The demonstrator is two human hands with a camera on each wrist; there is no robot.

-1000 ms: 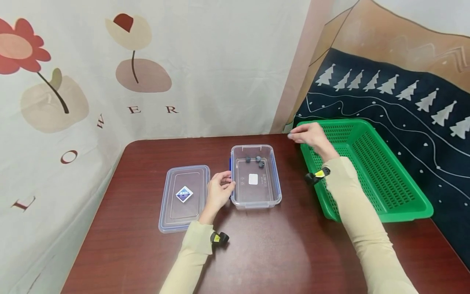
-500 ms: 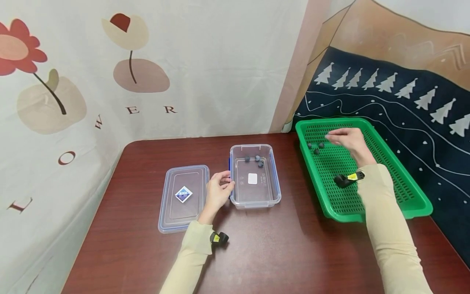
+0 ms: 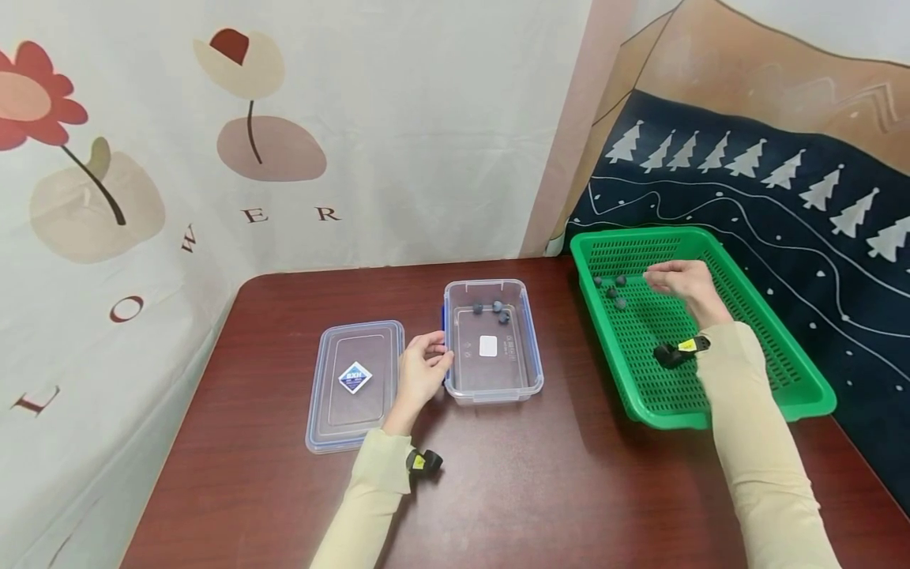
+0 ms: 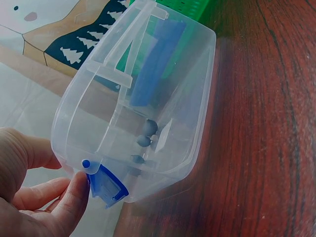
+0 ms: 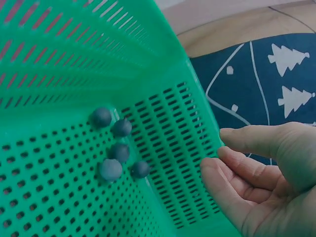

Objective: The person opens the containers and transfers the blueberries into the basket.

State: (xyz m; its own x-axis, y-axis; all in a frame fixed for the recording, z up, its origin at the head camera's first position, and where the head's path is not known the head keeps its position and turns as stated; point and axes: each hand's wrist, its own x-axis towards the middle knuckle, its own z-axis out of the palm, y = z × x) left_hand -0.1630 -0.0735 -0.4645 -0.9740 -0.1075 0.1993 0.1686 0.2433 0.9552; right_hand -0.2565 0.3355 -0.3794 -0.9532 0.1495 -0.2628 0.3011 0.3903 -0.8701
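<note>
Taking the clear box (image 3: 494, 343) as the landmark: nearest the person, the left hand (image 3: 421, 373) rests against the box's left wall, fingers loosely curled with the tips touching the rim by the blue latch (image 4: 104, 184). Judging by that contact, it steadies the box on the worktop (image 3: 512, 482) rather than lifting it. The lid (image 3: 355, 384) lies flat just left of the hand, off the box, which leaves the box open from above. Three dark berries (image 3: 492, 308) sit together at the box's far end.

To the right of the box, well apart, stands the green basket (image 3: 803, 378). The right hand (image 3: 684, 283) hovers over its far part, fingers relaxed and slightly bent, holding nothing, as the right wrist view shows. A small cluster of berries (image 5: 116, 148) lies on the basket floor at its far left corner, just left of that hand and not touching it.
</note>
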